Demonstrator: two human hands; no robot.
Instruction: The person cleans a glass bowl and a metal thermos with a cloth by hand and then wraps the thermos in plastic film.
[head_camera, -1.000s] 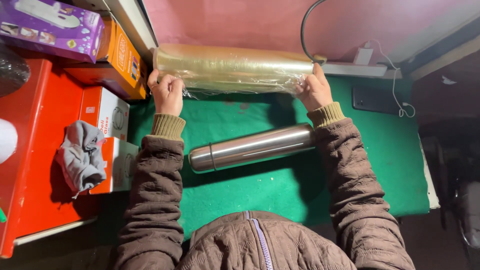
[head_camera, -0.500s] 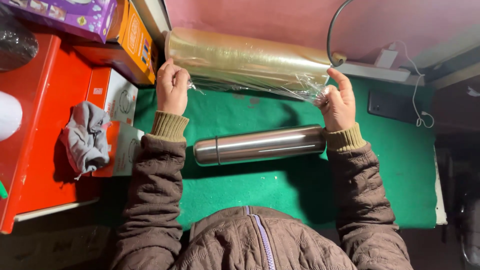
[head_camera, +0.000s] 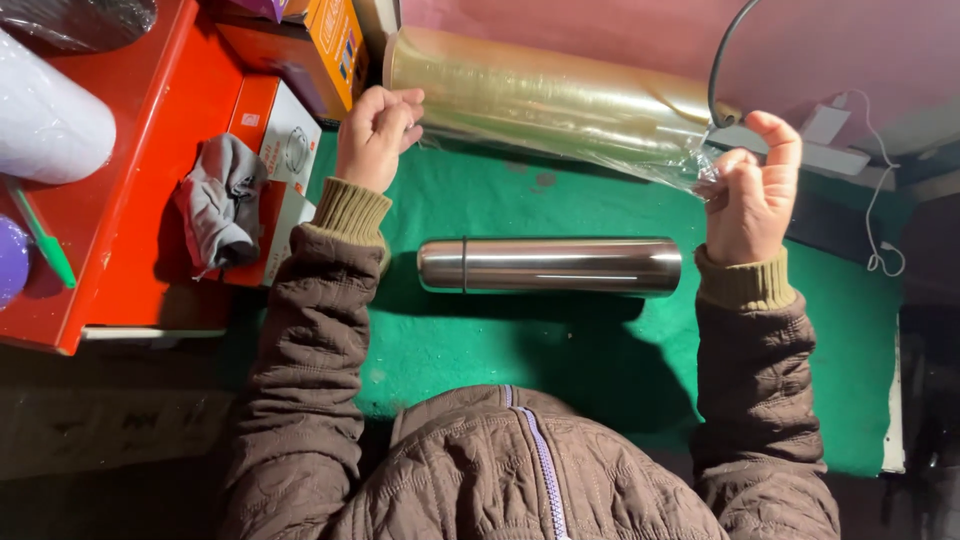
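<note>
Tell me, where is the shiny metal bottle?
In the head view the steel flask lies on its side on the green mat, between the person's sleeves, just below the roll of clear film that both hands grip.

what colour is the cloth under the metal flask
Green, plain, seen in the head view: the cloth lies under the flask.

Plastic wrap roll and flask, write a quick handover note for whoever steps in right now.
Left hand: pinching the film edge at the left end of the plastic wrap roll.
Right hand: gripping the film at the roll's right end.
Steel flask: lying on its side on the green mat, between the forearms, bare.
Done: a short stretch of film is off the roll.
Left: flask unwrapped, film uncut.
</note>
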